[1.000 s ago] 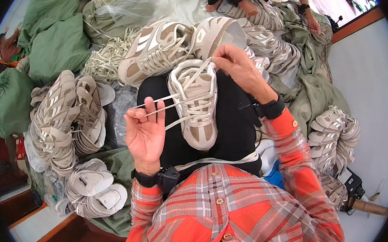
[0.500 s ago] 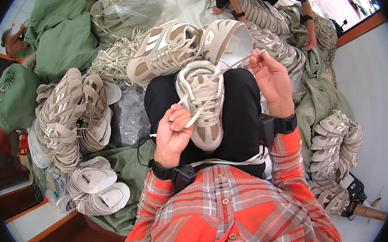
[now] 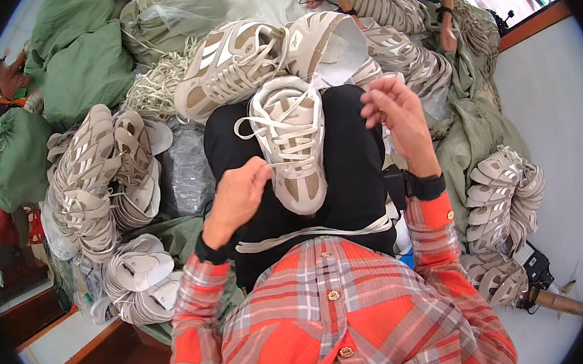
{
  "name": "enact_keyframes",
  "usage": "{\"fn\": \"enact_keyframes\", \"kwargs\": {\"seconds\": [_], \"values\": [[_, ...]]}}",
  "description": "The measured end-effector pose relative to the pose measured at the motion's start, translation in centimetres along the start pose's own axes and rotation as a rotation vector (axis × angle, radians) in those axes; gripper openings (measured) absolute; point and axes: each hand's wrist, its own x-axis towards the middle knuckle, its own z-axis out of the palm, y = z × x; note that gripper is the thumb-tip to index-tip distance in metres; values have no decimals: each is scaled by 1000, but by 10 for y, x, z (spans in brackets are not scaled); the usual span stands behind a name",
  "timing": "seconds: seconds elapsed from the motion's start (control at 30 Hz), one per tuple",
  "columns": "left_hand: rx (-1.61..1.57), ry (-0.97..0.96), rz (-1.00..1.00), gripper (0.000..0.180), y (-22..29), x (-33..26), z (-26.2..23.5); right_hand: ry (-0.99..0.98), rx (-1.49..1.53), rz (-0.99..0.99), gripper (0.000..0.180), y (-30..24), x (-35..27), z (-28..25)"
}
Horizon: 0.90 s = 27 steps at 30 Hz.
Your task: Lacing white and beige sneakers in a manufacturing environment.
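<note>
A beige and white sneaker upper (image 3: 300, 198), toe toward me, rests on my black-trousered lap. Its pale shoelace (image 3: 263, 123) runs through the eyelets, with one loop sticking out on the left. My left hand (image 3: 236, 195) is closed beside the toe, pinching a stretch of that lace drawn out from the lower eyelets. To the right of the upper, my right hand (image 3: 400, 120) is raised with its fingers loosely bent and apart, and no lace shows in it. Just beyond the lap lie a laced sneaker upper (image 3: 202, 93) and another upper (image 3: 311, 45) leaning against it.
Stacked uppers (image 3: 90, 179) stand on the left, with more stacks (image 3: 498, 209) on the right. A heap of loose laces (image 3: 158, 89) lies behind green sacks' edge, near a green sack (image 3: 91, 68). A co-worker's hand (image 3: 448, 38) hangs at the far right.
My right hand has let go of the lace strand it held stretched. My left hand has turned palm down and now pinches lace near the toe. A loop now stands out at the upper's left.
</note>
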Motion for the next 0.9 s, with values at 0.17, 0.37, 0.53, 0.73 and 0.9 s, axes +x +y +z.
{"fn": "enact_keyframes", "kwargs": {"seconds": [0.17, 0.37, 0.53, 0.73, 0.9], "values": [[150, -204, 85, 12, -4, 14, -71, -468, -545, 163, 21, 5, -10, 73], [88, -372, -94, 19, -28, -52, -163, -854, -448, 324, 31, 12, -11, 153], [214, -118, -564, 21, -108, -176, -250, -551, -255, 445, 29, -20, -4, 108], [530, 111, -722, 17, -208, -317, -308, -402, -72, 414, 25, -18, 4, 82], [1468, 435, -754, 16, -244, -346, -277, -433, -66, 397, 20, -11, -4, 77]]}}
